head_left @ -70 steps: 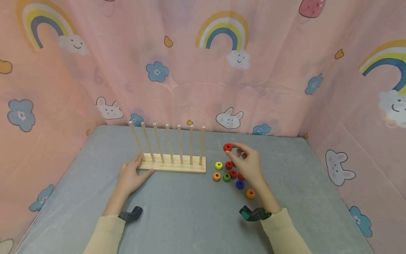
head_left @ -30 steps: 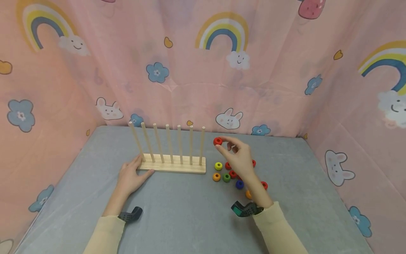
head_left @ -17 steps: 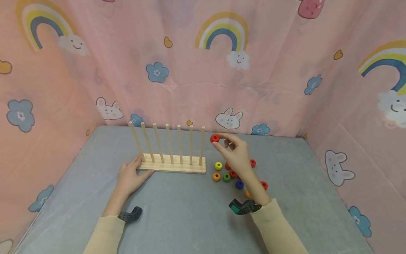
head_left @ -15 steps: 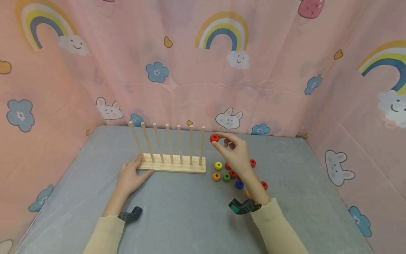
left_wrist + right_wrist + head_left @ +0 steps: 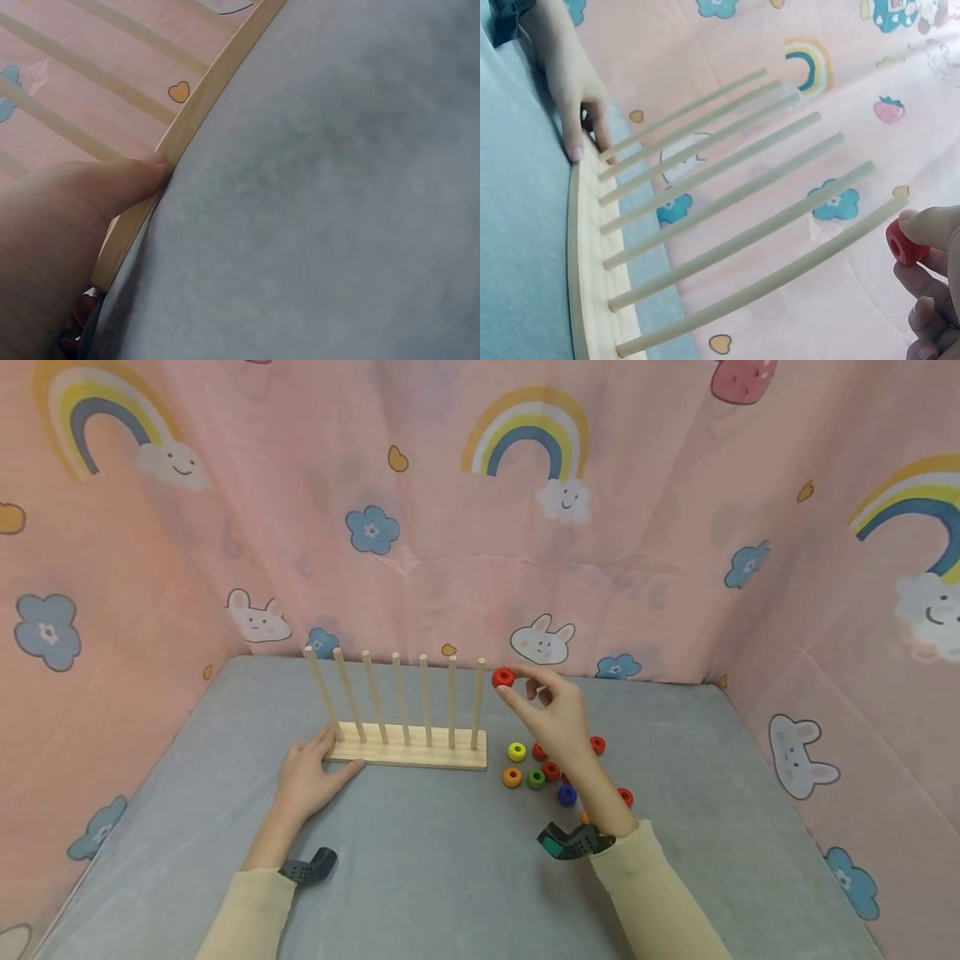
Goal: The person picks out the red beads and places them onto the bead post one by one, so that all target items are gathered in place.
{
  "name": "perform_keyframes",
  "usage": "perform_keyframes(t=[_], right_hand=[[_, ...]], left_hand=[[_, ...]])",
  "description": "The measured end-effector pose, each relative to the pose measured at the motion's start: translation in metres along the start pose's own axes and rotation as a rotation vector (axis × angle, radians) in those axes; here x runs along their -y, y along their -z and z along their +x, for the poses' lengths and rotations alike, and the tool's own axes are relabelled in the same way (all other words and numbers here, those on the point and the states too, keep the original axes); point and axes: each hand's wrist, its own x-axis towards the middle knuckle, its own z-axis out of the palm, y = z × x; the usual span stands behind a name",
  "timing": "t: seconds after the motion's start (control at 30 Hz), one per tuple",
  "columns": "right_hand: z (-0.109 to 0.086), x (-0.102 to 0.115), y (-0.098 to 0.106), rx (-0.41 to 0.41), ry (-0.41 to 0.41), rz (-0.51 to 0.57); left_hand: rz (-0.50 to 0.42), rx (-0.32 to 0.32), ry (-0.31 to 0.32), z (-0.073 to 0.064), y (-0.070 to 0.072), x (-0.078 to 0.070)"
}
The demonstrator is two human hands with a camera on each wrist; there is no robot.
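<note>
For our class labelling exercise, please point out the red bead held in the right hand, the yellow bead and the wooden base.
Held red bead [image 5: 911, 252]: right wrist view, side beside the hole.
Yellow bead [image 5: 516, 756]: head view, ring below the hole.
Wooden base [image 5: 417, 754]: head view, bare top surface.

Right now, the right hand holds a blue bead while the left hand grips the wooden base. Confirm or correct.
The colour is wrong: the head view shows the right hand holding a red bead. The left hand does grip the wooden base.
</note>
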Motion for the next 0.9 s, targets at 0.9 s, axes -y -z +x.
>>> perform_keyframes(t=[0.9], right_hand=[[0.017,0.019,-0.002,-0.003,0.097,0.002]], left_hand=[[-0.015,0.001,0.017,-0.001,0.000,-0.002]])
